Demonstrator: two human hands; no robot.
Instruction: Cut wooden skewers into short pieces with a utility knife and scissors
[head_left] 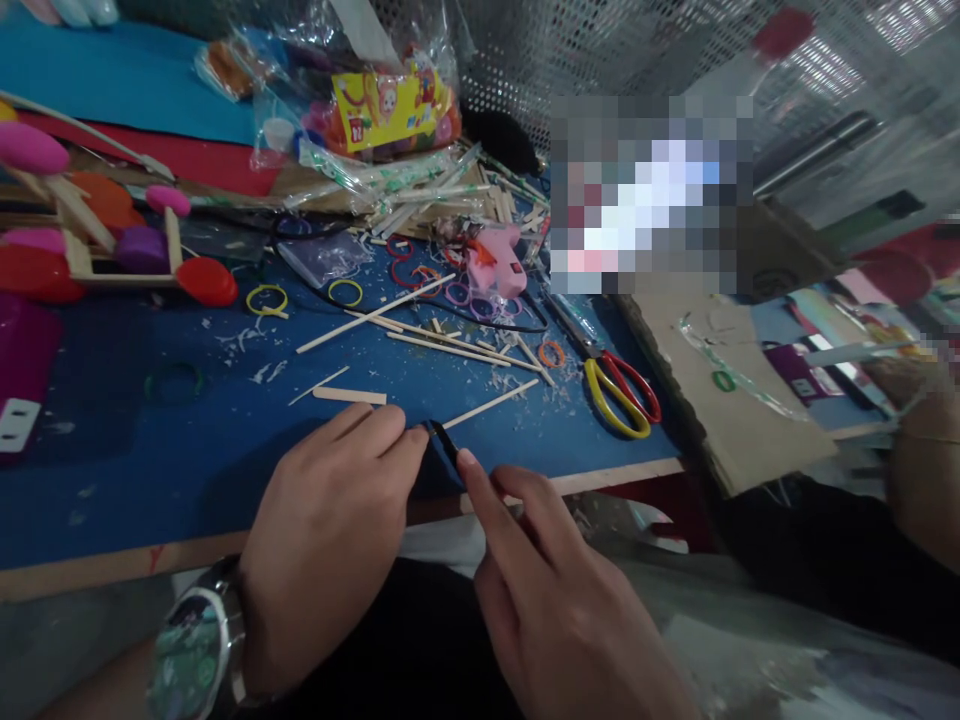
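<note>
Both of my hands meet at the near edge of a blue board (225, 440). My left hand (330, 540), with a watch (196, 650) on the wrist, pinches the tip of a small dark blade-like tool (444, 438). My right hand (555, 590) has its fingers closed and holds the tool's other end under the index finger. A thin wooden stick (491, 403) lies just beyond the tool, touching or nearly touching it. More sticks (442, 340) lie scattered farther back on the board.
Red-and-yellow scissors (619, 390) lie right of the sticks, a pink glue gun (496, 262) behind them. Coloured rings, plastic bags and bottle caps on a stick frame (127, 250) crowd the back and left. Cardboard (720, 400) lies at right, beside another person's hand (926, 470).
</note>
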